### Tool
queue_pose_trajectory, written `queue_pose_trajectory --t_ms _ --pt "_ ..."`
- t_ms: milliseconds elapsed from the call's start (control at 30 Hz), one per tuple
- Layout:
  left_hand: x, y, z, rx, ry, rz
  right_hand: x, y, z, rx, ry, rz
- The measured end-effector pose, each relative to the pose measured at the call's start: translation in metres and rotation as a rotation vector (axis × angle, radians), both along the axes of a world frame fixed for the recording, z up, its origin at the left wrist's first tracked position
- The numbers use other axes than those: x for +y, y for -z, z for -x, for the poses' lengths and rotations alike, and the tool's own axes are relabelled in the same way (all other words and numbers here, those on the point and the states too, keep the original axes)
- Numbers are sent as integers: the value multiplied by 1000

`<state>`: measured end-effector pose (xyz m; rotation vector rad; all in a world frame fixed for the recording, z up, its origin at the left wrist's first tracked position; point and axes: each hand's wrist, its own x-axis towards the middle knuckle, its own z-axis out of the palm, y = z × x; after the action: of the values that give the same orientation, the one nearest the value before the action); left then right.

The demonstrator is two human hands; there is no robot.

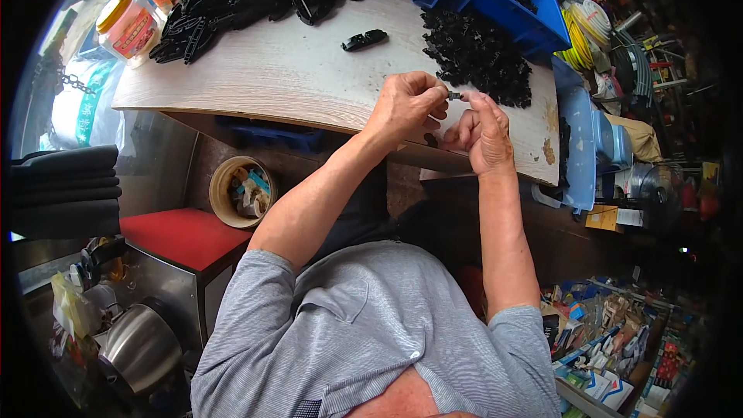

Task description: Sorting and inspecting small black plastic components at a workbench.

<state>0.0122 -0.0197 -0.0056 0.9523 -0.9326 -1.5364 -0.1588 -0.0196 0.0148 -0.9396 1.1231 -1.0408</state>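
Above the table's front edge, my left hand [409, 102] pinches a small black part [454, 96] between thumb and forefinger. From the other side my right hand [487, 133] brings its fingertips to the same part, its other fingers curled in. The part is too small to make out its exact kind. Just below my left fingers shows another small dark piece [431, 139]. Beyond my hands a heap of small black parts [480, 54] spreads over the table. A single longer black plastic piece [364, 40] lies apart, left of that heap.
The pale wooden table [263, 81] carries a pile of long black plastic pieces [232, 8] and lidded jars [128, 27] at far left. Behind the heap stands a blue bin [495, 0]. A round waste bucket [241, 192] and red-topped cabinet [182, 237] are at lower left.
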Motion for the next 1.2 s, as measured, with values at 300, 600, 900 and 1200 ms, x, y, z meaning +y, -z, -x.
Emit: queue_pose_trajectory --t_ms 300,600,900,1200 --pt "-1 0 -10 -345 -39 137 1 18 1 -28 -16 116" --pt "-38 10 -71 -1444 -426 421 6 14 -3 -55 24 86" --pt "-6 18 -66 -1450 -382 577 5 13 -3 -54 36 107" --pt "10 24 -46 -563 -141 330 8 13 -11 -241 91 132"
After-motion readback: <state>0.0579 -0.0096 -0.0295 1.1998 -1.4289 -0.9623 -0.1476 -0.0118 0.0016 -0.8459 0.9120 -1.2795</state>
